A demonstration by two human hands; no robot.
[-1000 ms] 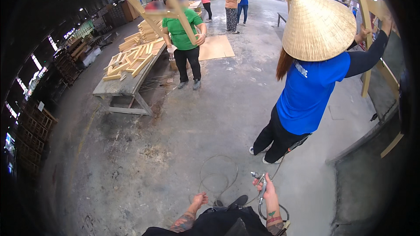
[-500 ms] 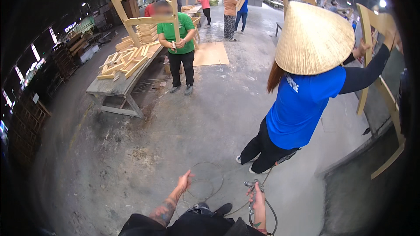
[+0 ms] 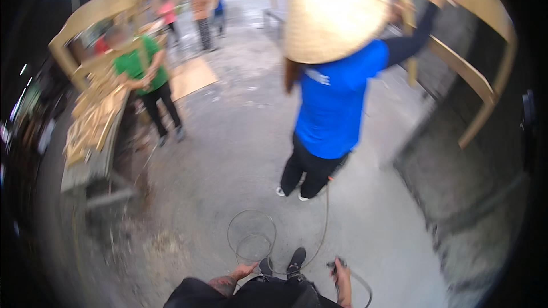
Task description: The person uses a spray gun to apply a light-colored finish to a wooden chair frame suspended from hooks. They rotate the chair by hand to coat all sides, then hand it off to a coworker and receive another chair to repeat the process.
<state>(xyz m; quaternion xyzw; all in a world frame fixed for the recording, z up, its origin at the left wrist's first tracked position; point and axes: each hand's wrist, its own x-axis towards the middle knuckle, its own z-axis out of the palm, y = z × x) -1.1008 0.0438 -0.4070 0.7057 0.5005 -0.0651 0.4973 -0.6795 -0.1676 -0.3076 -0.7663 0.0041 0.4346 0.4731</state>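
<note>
My right hand [image 3: 342, 277] is closed around a metal spray gun [image 3: 334, 264], low at the front. A dark hose [image 3: 365, 286] curves away beside that wrist. My left hand [image 3: 245, 271] is held out near my shoes, fingers stretched and nothing visible in it. On the floor just ahead of it lies a loosely coiled thin hose [image 3: 252, 211]. Ahead, a person in a blue shirt and cone-shaped straw hat [image 3: 337, 20] reaches up to a pale wooden chair frame [image 3: 462, 68] at the right.
At the left, a person in a green shirt [image 3: 137, 63] stands behind another raised chair frame [image 3: 91, 20], by a workbench [image 3: 85, 177] piled with wooden parts [image 3: 94, 128]. A flat brown sheet [image 3: 194, 77] lies on the floor. A dark, rough-edged surface [image 3: 468, 205] runs along the right.
My view has turned right, so people and bench sit farther left. The right chair frame shows more fully. Both my hands appear lower; the spray gun stays in the right one.
</note>
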